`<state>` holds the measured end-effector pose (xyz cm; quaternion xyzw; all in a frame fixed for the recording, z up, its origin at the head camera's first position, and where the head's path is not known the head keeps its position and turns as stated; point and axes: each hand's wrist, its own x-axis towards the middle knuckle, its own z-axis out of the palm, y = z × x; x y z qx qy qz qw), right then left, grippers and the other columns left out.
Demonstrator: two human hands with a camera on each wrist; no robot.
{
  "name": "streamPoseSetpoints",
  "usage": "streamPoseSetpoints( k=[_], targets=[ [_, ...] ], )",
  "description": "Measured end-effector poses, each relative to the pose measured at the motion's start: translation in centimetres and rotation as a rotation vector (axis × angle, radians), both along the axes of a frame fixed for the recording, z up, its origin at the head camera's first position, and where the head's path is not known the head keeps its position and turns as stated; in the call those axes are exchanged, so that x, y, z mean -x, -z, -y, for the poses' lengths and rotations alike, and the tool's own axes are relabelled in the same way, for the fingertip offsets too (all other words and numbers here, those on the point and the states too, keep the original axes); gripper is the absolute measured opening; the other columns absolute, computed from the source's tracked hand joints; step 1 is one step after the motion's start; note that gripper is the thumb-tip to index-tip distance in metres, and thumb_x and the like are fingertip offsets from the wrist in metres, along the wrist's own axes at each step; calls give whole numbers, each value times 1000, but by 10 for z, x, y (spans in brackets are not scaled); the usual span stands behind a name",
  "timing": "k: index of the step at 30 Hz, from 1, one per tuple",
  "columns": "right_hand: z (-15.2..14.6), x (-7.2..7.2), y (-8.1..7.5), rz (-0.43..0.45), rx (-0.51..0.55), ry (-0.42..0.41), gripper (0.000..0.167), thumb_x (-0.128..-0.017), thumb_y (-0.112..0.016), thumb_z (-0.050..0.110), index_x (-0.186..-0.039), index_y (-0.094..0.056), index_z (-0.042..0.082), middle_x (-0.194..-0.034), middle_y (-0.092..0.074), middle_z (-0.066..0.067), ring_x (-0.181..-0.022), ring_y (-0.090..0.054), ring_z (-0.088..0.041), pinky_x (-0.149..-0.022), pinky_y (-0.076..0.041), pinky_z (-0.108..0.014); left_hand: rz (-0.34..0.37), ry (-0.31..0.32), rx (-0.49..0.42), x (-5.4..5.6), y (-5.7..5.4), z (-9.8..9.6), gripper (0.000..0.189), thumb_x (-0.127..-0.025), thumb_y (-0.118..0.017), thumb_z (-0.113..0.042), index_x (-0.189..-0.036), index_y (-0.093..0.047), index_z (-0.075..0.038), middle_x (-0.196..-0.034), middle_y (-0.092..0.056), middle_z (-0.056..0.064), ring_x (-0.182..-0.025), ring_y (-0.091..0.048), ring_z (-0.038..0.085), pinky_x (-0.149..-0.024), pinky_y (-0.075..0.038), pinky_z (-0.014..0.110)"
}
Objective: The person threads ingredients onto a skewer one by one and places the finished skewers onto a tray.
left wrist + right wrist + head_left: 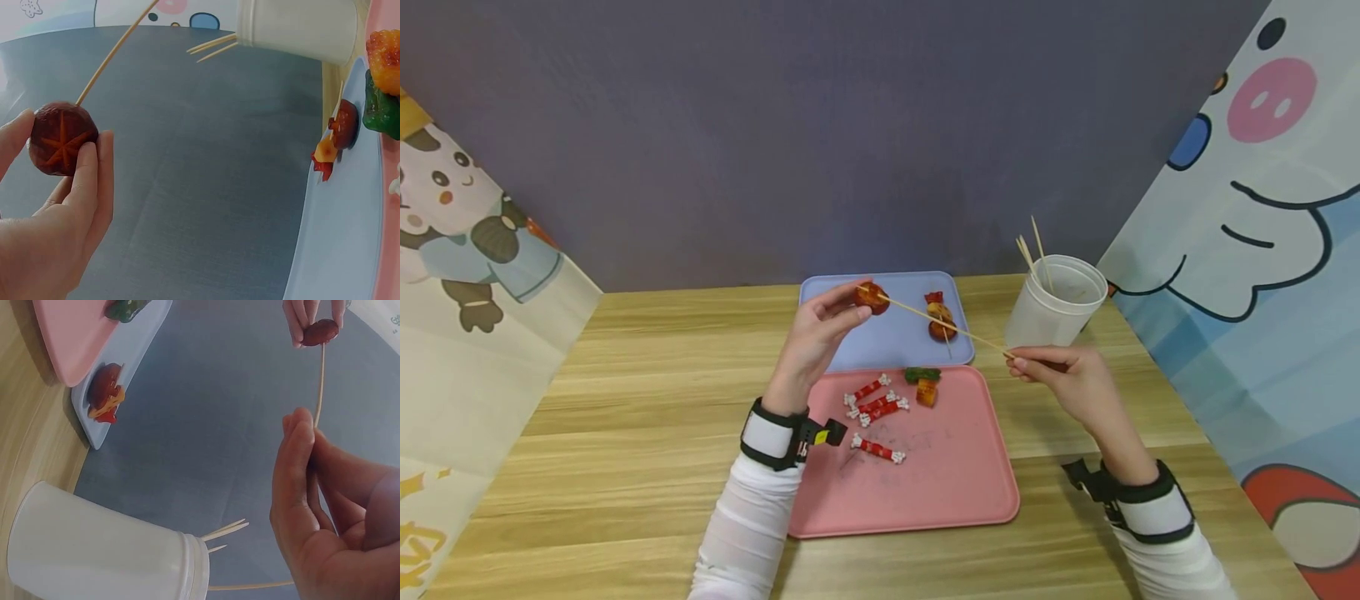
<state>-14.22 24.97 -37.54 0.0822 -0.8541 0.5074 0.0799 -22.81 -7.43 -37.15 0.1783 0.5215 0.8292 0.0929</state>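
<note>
My left hand (817, 333) pinches a brown toy mushroom (872, 297) (62, 139) (319, 332) above the blue tray (880, 342). A thin bamboo skewer (943, 324) (320, 381) runs from the mushroom to my right hand (1060, 375), which pinches its other end between thumb and fingers (299, 456). The skewer tip meets the mushroom (78, 103). A loaded skewer of toy food (940, 321) (337, 134) (106, 394) lies on the blue tray.
A pink tray (955, 475) in front holds red-and-white bone pieces (874, 408) and a green and orange piece (925, 383). A white cup (1054, 307) (94, 556) with spare skewers stands at right. Cartoon panels wall both sides of the wooden table (625, 400).
</note>
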Motion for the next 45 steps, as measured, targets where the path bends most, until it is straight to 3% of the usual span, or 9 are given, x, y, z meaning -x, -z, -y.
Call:
streamPoseSetpoints(
  k=[4,10,28,36,45],
  targets=[
    [3,-1,1,2,13,-10,20,-89,-62,3,-105,-69,-8,-95,-69,-27,-76,-69,-1,-67,-57,-25,-10,12,6,-1,2,-1,44,-88,-54,11,-131,-47,11,-116,-63,6,-103,-62,14,-87,-51,23],
    [12,-1,2,42,20,-62,22,-89,-63,5,-106,-68,-8,-98,-70,-25,-77,-70,-5,-69,-58,-31,-37,106,72,-3,5,-14,45,-86,-56,12,-129,-48,13,-127,-59,13,-107,-62,14,-88,-52,25],
    [14,-3,2,36,8,-36,21,-89,-63,4,-105,-69,-7,-97,-70,-24,-75,-69,-3,-66,-57,-26,-54,103,89,-4,15,-26,49,-84,-57,14,-131,-49,9,-129,-56,23,-109,-62,16,-86,-53,23],
    [24,-3,3,65,69,-72,22,-88,-63,2,-106,-68,-10,-97,-69,-27,-75,-70,-5,-67,-58,-31,-81,209,190,-11,16,-41,50,-83,-63,9,-131,-51,6,-135,-52,23,-113,-61,17,-91,-51,27],
    [27,-6,5,62,66,-54,21,-88,-64,3,-105,-69,-8,-95,-70,-25,-74,-70,-5,-66,-58,-30,-70,213,205,-13,21,-46,50,-82,-64,8,-131,-52,5,-134,-53,22,-115,-60,18,-91,-51,28]
  ],
)
